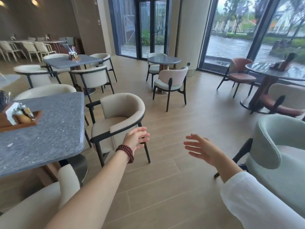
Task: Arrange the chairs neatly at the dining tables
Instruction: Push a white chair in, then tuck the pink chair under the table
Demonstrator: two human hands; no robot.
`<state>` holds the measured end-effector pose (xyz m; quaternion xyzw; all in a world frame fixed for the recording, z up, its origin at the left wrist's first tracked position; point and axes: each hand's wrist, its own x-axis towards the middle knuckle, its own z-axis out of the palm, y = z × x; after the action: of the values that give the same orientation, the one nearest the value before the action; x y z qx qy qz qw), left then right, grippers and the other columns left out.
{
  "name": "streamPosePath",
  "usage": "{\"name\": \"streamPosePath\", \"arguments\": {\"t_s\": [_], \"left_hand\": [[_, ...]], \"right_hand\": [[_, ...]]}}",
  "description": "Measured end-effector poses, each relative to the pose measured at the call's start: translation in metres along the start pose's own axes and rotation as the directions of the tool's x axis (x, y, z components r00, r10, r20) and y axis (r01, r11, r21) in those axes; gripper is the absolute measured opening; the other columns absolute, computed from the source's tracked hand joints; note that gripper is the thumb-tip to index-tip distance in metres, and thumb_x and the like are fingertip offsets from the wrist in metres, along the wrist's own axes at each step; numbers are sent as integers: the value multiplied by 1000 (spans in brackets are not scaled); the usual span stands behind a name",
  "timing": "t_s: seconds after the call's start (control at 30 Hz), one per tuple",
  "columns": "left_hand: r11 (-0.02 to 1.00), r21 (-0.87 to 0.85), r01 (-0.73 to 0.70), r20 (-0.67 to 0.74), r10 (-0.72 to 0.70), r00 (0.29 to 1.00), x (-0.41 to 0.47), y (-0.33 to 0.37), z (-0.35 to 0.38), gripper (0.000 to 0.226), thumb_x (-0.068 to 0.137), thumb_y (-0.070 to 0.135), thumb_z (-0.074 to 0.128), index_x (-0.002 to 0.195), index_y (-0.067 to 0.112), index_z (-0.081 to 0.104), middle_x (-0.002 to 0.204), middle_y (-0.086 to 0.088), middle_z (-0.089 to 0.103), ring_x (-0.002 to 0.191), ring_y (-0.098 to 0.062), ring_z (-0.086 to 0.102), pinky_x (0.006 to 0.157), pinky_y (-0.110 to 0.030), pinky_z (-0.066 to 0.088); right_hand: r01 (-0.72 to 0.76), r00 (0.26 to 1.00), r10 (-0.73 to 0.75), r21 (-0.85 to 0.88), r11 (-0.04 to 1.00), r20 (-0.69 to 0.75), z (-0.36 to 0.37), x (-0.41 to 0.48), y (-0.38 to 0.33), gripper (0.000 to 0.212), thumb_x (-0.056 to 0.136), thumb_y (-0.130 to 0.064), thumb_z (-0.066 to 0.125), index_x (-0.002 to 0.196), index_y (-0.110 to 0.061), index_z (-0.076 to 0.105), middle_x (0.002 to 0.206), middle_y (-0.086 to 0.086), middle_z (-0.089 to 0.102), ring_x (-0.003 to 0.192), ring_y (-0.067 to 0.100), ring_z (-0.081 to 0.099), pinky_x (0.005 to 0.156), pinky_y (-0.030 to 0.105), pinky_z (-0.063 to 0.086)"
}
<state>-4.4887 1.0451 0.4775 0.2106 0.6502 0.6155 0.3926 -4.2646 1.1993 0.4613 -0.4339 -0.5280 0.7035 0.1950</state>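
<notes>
**Square the beige chair to the bench**

The grey speckled stone bench (49,129) stands at left. The beige upholstered tub chair with a black frame (118,113) sits just beside its right edge, skewed and not tucked in. The left grip (136,138), fingers nearly straight, is at the chair's rear leg and clasps nothing. The right grip (203,148) hangs spread in mid-air, empty. Best to take the curved back rail with both, turn the seat square, then slide it in gently.

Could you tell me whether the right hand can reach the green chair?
Probably yes: the right hand is open, and only bare floor lies between it and the green chair.
</notes>
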Motion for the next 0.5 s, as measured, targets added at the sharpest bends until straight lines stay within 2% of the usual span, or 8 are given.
{"name": "streamPosePath", "arguments": {"t_s": [0.27, 0.5], "left_hand": [[1000, -23, -21, -20, 20, 1000, 64, 12, 77, 15, 90, 13, 54, 96, 22, 65, 95, -4, 72, 88, -21, 67, 87, -37, 45], [1000, -2, -16, -51, 16, 999, 120, 26, 104, 16, 90, 13, 53, 97, 21, 65, 94, -4, 71, 88, -21, 66, 91, -37, 45]], "right_hand": [[22, 1000, -22, -18, 1000, -9, -77, 57, -43, 29, 96, -34, 55, 112, -13, 67, 112, 10, 71, 106, 25, 67, 95, 39, 51], [22, 1000, -22, 8, 1000, -16, -97, 117, -66, 30, 97, -32, 54, 114, -11, 67, 113, 12, 71, 107, 26, 66, 98, 41, 50]]}}
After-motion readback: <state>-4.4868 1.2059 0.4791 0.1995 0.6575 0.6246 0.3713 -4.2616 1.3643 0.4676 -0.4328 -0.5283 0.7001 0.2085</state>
